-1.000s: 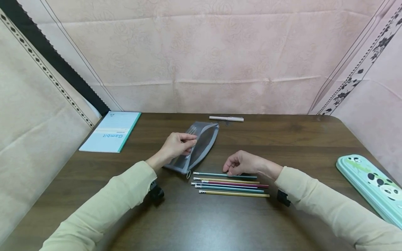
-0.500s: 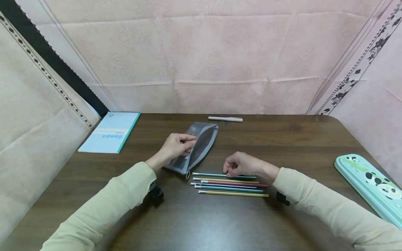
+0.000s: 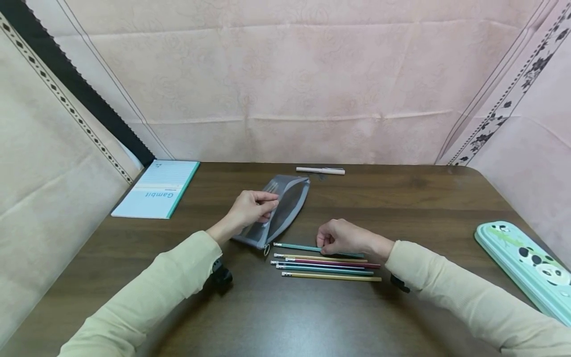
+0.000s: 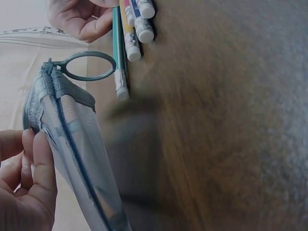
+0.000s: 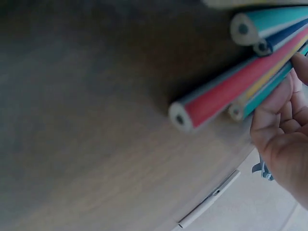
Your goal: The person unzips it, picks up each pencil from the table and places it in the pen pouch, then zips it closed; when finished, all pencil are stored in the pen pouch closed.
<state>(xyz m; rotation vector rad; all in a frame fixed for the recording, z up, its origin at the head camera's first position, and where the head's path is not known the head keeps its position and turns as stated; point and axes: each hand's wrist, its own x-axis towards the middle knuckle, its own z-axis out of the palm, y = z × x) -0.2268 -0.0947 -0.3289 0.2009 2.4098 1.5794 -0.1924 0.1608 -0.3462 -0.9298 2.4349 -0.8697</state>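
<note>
My left hand (image 3: pixel 249 208) pinches the rim of a grey mesh zip pouch (image 3: pixel 285 210). The pouch's mouth gapes toward the right, and a ring pull (image 4: pixel 90 66) hangs from its zip end in the left wrist view. With thumb and fingers my right hand (image 3: pixel 345 238) pinches a green pencil (image 3: pixel 296 246), the farthest in a row. Its eraser end lies close to the pouch's ring. Nearer me, several other pencils (image 3: pixel 330 269), yellow, red, blue and green, lie side by side, erasers leftward. In the right wrist view a red pencil (image 5: pixel 226 96) is beside the fingers.
A white pen (image 3: pixel 320 170) lies near the table's back edge. At the back left is a light blue notepad (image 3: pixel 153 191). A mint pencil case (image 3: pixel 526 263) with pandas lies at the right. Cloth (image 3: pixel 285 89) hangs behind the table (image 3: pixel 250 317).
My right hand has shifted slightly toward me, and the green pencil has tilted a little, its eraser end now farther from the row. The left hand and pouch hold still.
</note>
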